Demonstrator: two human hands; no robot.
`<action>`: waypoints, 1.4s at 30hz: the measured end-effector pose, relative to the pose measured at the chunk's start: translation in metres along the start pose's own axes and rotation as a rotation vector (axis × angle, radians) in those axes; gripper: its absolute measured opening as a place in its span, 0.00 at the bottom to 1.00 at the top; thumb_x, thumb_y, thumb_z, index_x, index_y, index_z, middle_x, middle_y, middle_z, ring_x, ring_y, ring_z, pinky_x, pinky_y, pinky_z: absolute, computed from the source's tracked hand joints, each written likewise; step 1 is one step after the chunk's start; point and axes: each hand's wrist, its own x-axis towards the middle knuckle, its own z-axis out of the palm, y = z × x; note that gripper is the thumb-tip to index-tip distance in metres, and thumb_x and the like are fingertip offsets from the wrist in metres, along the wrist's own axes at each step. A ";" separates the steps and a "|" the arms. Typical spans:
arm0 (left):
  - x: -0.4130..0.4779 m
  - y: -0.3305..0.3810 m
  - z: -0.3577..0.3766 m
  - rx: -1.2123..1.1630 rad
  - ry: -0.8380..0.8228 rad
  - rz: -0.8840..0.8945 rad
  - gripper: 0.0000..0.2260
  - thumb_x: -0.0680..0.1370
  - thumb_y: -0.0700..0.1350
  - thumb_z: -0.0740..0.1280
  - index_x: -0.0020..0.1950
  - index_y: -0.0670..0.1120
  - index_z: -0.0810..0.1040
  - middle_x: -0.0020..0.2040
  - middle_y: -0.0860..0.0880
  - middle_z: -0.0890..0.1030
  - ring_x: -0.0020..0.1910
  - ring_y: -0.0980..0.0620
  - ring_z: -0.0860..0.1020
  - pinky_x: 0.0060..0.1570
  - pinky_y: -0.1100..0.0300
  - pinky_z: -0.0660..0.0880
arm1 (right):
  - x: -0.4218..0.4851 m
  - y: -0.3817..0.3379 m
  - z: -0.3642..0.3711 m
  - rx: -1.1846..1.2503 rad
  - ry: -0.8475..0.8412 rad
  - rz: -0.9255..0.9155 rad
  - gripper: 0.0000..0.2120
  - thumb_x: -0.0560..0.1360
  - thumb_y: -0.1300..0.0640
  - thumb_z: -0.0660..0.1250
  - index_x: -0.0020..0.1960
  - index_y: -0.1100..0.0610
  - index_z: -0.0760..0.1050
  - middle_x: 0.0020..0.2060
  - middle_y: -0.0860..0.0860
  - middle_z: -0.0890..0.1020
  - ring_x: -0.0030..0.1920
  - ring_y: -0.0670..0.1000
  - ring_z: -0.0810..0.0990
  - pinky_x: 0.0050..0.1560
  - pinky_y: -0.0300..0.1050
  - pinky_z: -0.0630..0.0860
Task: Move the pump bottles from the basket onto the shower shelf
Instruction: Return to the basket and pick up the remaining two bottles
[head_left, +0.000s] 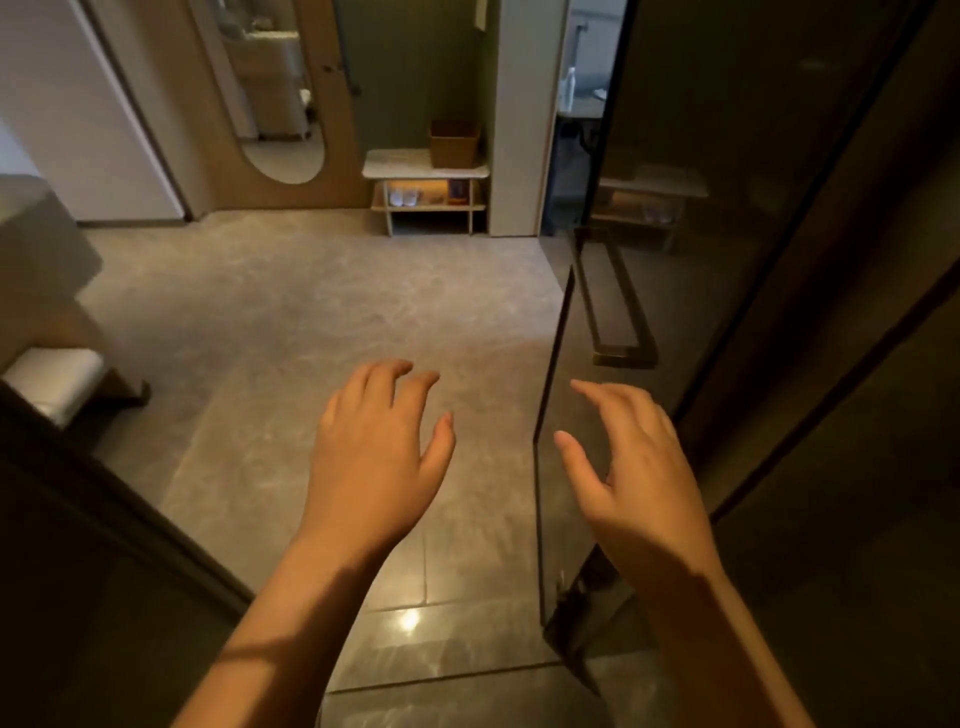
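Note:
My left hand (376, 441) and my right hand (631, 457) are both stretched out in front of me above the grey tiled floor, fingers spread and holding nothing. A brown basket (453, 143) stands far ahead on a low white-topped bench (395, 163). Its contents cannot be made out from here. No pump bottles and no shower shelf are visible. My right hand is close to the edge of a dark glass door (550, 415).
The dark glass door with a long bar handle (608, 296) stands open on the right. An oval mirror (275, 93) hangs on the far wall. A white stool (52, 382) sits at the left beside a dark panel. Open floor (311, 312) stretches toward the bench.

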 end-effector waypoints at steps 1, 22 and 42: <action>-0.005 -0.015 -0.001 0.028 -0.019 -0.030 0.17 0.78 0.53 0.59 0.63 0.47 0.75 0.61 0.45 0.75 0.63 0.46 0.69 0.59 0.49 0.67 | 0.001 -0.008 0.009 0.002 -0.018 -0.003 0.21 0.77 0.48 0.61 0.68 0.49 0.67 0.62 0.46 0.70 0.62 0.42 0.65 0.57 0.35 0.60; 0.111 -0.150 0.057 0.051 -0.077 -0.163 0.18 0.77 0.52 0.63 0.64 0.47 0.74 0.62 0.46 0.77 0.62 0.46 0.72 0.57 0.49 0.69 | 0.165 -0.023 0.145 -0.020 -0.182 -0.052 0.23 0.77 0.46 0.62 0.69 0.53 0.66 0.62 0.49 0.69 0.64 0.48 0.66 0.61 0.42 0.66; 0.388 -0.243 0.132 0.148 -0.109 -0.226 0.19 0.79 0.52 0.59 0.68 0.48 0.72 0.70 0.45 0.69 0.67 0.46 0.68 0.59 0.51 0.69 | 0.470 0.031 0.277 0.010 -0.322 -0.017 0.30 0.78 0.42 0.55 0.75 0.52 0.54 0.73 0.53 0.59 0.72 0.51 0.55 0.70 0.50 0.59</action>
